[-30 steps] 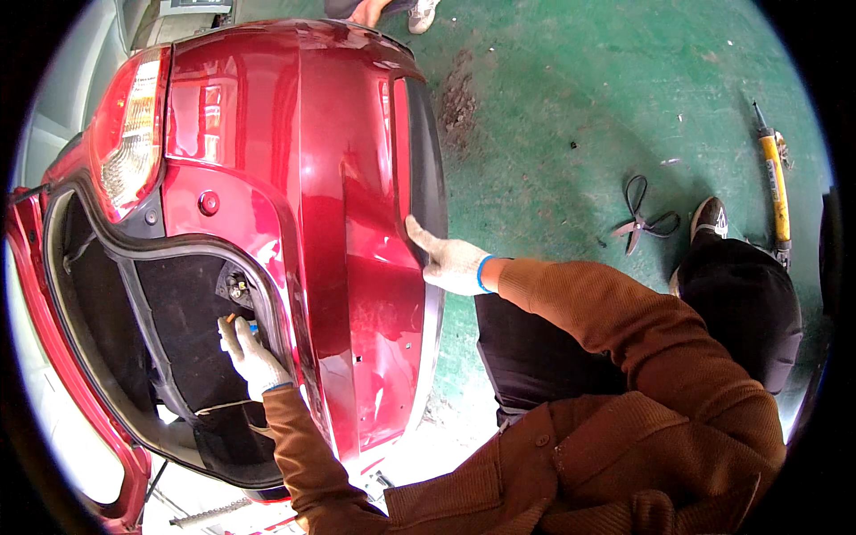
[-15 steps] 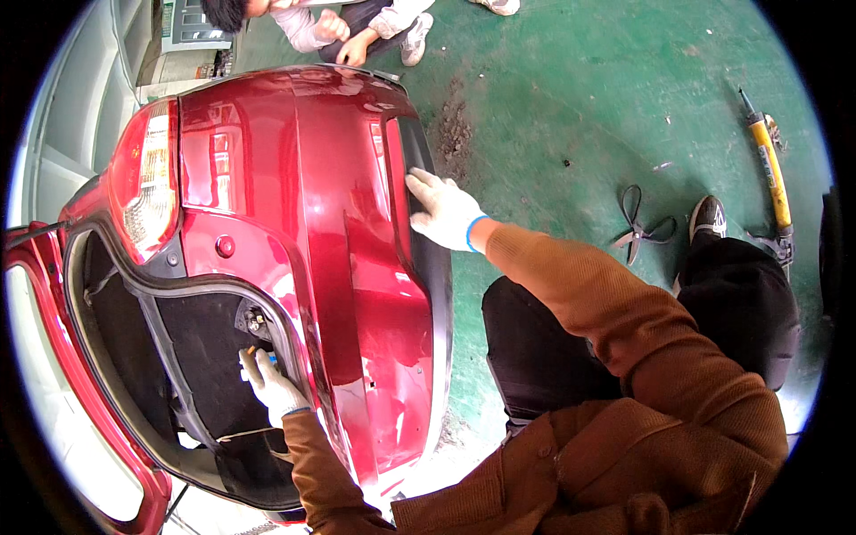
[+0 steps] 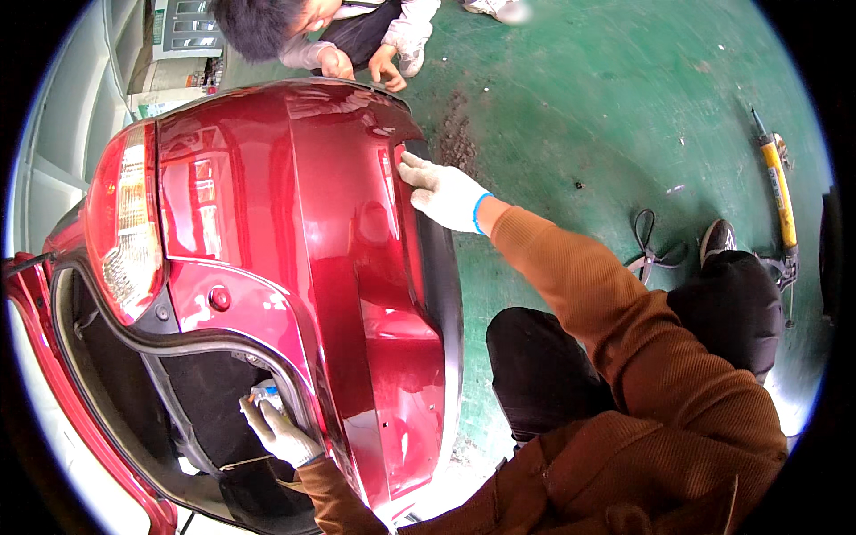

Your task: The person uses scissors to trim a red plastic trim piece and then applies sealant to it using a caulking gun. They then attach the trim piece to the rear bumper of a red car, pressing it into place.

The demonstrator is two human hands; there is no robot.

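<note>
A red car rear bumper (image 3: 259, 160) fills the middle left, beside the open boot (image 3: 209, 383). My gloved right hand (image 3: 441, 192) rests its outstretched fingers on the bumper's recessed edge, near the black lower trim (image 3: 439, 267). Inside the boot opening, my gloved left hand (image 3: 281, 437) has its fingers round a small pale object with blue and orange parts (image 3: 267, 390). The glove partly covers that object, and its kind does not show. The tail light (image 3: 134, 223) sits in the car body beyond the opening.
A person (image 3: 357, 45) crouches at the bumper's far end, hands at its edge. On the green floor (image 3: 553, 134) lie black-handled shears (image 3: 651, 250) and a yellow caulking gun (image 3: 777, 192). Dirt (image 3: 456, 134) is scattered beside the bumper. The raised tailgate (image 3: 80, 428) edges the left.
My right hand has slid slightly along the bumper toward its far end. My view has shifted, so the car appears lower. The crouching person leans in closer, hands at the bumper's edge.
</note>
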